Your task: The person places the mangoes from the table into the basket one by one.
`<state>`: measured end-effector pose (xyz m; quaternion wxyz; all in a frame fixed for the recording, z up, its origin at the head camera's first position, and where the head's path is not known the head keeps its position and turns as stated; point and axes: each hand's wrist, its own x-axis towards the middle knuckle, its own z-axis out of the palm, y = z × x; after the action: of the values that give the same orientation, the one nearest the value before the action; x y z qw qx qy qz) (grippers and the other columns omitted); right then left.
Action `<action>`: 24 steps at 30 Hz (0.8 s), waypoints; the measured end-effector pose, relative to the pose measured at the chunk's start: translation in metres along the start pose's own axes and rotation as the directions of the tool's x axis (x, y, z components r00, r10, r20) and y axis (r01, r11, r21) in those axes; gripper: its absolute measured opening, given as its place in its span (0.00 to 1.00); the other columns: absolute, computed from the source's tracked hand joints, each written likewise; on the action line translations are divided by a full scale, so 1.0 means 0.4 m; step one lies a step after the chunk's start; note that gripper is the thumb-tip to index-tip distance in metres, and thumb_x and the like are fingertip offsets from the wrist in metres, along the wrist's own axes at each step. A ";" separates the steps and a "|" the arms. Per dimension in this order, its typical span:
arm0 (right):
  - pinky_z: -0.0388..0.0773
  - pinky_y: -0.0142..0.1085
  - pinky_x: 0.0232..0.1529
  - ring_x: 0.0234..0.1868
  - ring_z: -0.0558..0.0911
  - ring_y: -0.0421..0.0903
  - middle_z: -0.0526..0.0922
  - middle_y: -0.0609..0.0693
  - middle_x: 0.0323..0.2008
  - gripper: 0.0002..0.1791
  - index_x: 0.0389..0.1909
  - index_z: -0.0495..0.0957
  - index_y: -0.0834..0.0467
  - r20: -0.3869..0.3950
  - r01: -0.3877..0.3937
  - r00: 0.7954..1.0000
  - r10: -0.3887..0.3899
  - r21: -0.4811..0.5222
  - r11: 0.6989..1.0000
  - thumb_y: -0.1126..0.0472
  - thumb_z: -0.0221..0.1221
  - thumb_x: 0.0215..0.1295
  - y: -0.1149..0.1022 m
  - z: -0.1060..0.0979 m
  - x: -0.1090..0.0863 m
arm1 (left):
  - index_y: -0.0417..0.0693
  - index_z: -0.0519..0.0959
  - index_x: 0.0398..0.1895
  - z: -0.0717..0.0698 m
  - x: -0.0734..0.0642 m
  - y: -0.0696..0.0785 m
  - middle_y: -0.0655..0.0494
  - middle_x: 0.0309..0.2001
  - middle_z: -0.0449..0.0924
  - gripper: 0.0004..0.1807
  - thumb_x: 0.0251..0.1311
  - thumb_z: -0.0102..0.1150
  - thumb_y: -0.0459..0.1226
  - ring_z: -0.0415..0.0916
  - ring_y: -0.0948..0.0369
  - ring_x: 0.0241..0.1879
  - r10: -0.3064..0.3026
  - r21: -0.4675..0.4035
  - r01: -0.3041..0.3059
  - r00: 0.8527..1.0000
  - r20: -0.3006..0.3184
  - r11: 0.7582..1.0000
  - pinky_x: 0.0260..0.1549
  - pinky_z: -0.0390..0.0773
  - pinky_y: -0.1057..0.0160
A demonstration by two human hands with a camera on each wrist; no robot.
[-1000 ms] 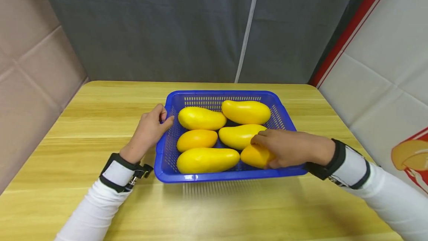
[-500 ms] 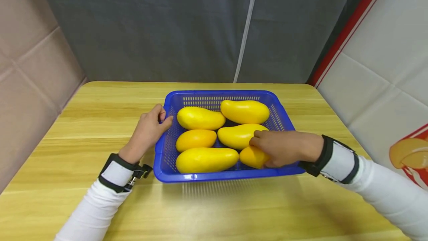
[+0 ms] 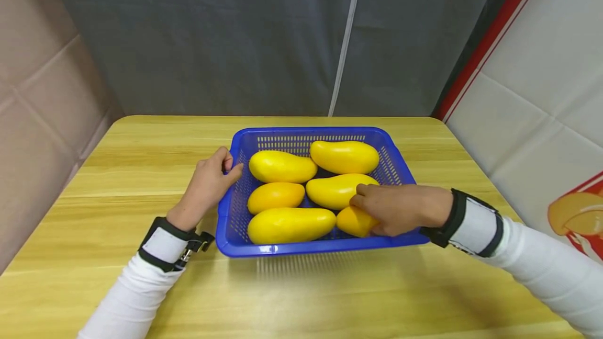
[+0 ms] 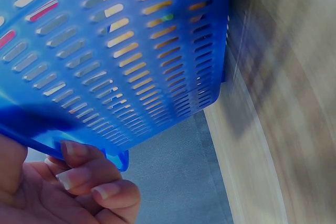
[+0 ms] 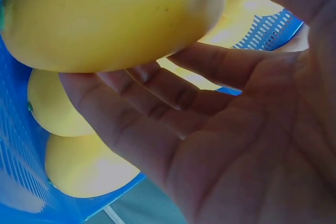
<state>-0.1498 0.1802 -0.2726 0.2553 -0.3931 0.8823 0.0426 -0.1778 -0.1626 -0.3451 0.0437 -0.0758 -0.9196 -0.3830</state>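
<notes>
A blue plastic basket (image 3: 306, 248) with slotted walls sits on the table and holds several yellow mangoes. My left hand (image 3: 208, 179) pinches the basket's left rim, thumb on the inside and curled fingers outside; the left wrist view shows these fingers (image 4: 79, 178) close up under the rim. In the basket's front right corner, my right hand (image 3: 398, 208) grips a small orange-yellow mango (image 3: 354, 222). Seen from the right wrist, fingers and thumb bend round this mango (image 5: 115, 19). Its right end is hidden by the hand. A long mango (image 3: 292, 225) lies just left of it.
Behind the held fruit lies a curved mango (image 3: 334, 191), with another mango (image 3: 344, 157) at the back right. Two more mangoes, one at the back left (image 3: 282, 166) and one mid-left (image 3: 275, 198), fill the left side. A grey curtain (image 3: 226, 41) hangs behind the wooden table (image 3: 141, 171).
My right hand and forearm have shifted slightly left, the small mango still in the fingers. My left hand keeps its place on the rim.
</notes>
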 end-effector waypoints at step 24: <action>0.71 0.36 0.36 0.33 0.70 0.43 0.70 0.47 0.37 0.22 0.53 0.77 0.58 -0.047 0.056 0.997 -0.055 0.007 0.998 0.56 0.66 0.59 0.002 0.019 0.001 | 0.43 0.61 0.32 0.020 -0.005 -0.007 0.52 0.21 0.59 0.13 0.65 0.55 0.38 0.65 0.58 0.15 0.010 -0.005 -0.010 1.000 -0.009 1.000 0.12 0.61 0.70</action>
<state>-0.1474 0.1826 -0.2794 0.2375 -0.4172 0.8770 0.0225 -0.1764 -0.1592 -0.3529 0.0494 -0.0789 -0.9180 -0.3855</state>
